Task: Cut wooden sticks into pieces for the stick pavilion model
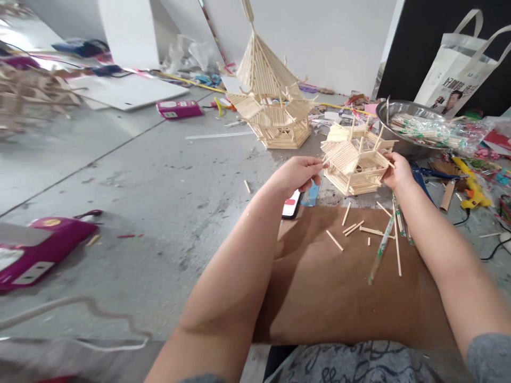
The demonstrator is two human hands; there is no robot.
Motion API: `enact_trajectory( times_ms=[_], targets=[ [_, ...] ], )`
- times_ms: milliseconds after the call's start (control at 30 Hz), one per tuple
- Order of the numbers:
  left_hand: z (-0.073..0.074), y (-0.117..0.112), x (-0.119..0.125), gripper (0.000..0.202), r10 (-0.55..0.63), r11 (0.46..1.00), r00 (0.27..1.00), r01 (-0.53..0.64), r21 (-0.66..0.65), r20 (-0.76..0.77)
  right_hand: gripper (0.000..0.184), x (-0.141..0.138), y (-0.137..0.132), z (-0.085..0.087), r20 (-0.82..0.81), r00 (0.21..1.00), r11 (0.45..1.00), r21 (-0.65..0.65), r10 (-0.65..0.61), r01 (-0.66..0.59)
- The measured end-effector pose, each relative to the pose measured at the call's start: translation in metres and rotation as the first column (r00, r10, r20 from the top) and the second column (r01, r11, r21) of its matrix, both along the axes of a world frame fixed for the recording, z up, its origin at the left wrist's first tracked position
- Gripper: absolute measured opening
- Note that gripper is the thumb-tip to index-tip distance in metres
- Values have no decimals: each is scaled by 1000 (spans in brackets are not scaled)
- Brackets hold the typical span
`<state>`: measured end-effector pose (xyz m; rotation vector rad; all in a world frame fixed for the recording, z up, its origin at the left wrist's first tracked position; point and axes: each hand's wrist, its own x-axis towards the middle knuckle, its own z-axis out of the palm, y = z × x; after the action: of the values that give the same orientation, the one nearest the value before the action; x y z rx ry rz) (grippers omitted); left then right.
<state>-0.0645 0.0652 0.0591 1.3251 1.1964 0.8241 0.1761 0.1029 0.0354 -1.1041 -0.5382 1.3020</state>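
Observation:
A small hexagonal pavilion model (pixel 356 159) made of wooden sticks stands at the far edge of a brown cardboard sheet (pixel 339 287). My left hand (pixel 297 174) is closed in a pinch on the edge of its left roof panel. My right hand (pixel 397 171) grips the model's right side, fingers wrapped around it. A taller finished stick pagoda (pixel 268 93) stands behind on the concrete floor. Loose cut sticks (pixel 369 231) and a wrapped chopstick (pixel 380 250) lie on the cardboard below the model.
A metal bowl (pixel 403 114) holds wrapped chopsticks at the right, with a white tote bag (pixel 459 64) behind. A yellow glue gun (pixel 473 189) and blue-handled tool (pixel 423 178) lie at the right. A phone (pixel 291 205) lies under my left hand. Magenta boxes (pixel 40 250) sit at the left.

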Motion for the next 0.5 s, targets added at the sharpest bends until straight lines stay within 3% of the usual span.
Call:
enact_trajectory(
  times_ms=[167,367,500],
  targets=[
    [0,-5,11,11,-48,998,999,49,-43,25,13,0,3,10,-22,997,996,-22,81,-81],
    [1,-9,24,13,-33,996,996,39,-78,80,10,2,3,6,-8,990,990,26,138,-138],
    [5,-8,26,16,-23,997,997,28,-74,72,13,6,1,-3,49,997,996,65,64,-68]
  ],
)
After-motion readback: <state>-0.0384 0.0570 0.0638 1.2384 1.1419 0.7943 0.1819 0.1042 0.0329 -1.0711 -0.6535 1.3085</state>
